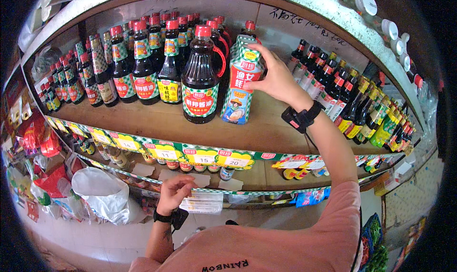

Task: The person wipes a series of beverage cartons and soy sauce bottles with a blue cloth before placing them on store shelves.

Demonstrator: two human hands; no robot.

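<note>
My right hand (pixel 276 73) is at a tall printed carton (pixel 240 86) on the wooden shelf, its thumb on the carton's front and its fingers at the upper right edge. The carton stands upright, slightly tilted, with a red-capped bottle behind it. Just left of it is a large soy sauce bottle (pixel 200 82) with a red cap and red handle. My left hand (pixel 175 193) hangs empty with loosely curled fingers in front of the lower shelf (pixel 250 177).
Rows of soy sauce bottles (pixel 144 75) fill the shelf's left part; more sauce bottles (pixel 332 86) stand at the right. Price tags (pixel 203 158) line the front edge. White plastic bags (pixel 103 193) hang at lower left. Jars with white lids (pixel 366 4) stand above.
</note>
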